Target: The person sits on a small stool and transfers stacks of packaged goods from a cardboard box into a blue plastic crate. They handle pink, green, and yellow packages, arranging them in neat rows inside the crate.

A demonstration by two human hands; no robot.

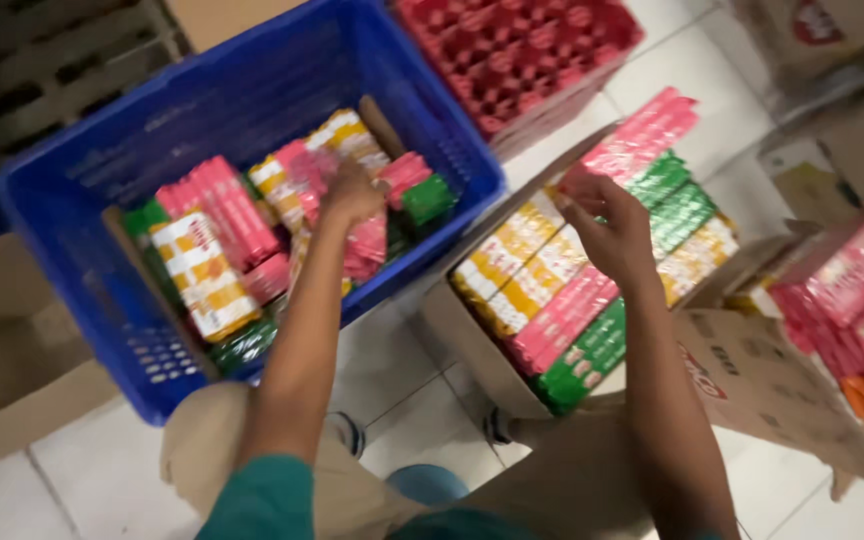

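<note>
My left hand (350, 192) reaches into a blue plastic crate (252, 90) and rests on a pink packet (312, 175) among pink, yellow-and-white and green packets; the grip itself is blurred. My right hand (604, 222) hovers over an open cardboard box (472, 350) filled with rows of yellow, pink and green packets. Its fingers pinch the end of a pink packet pack (640, 140) at the box's far side.
A red plastic crate (522, 50) stands behind the blue one. Another carton with pink and orange packets (852, 300) sits at the right. Cardboard boxes lie at the left and top right on a white tiled floor (102, 480). My knees are at the bottom.
</note>
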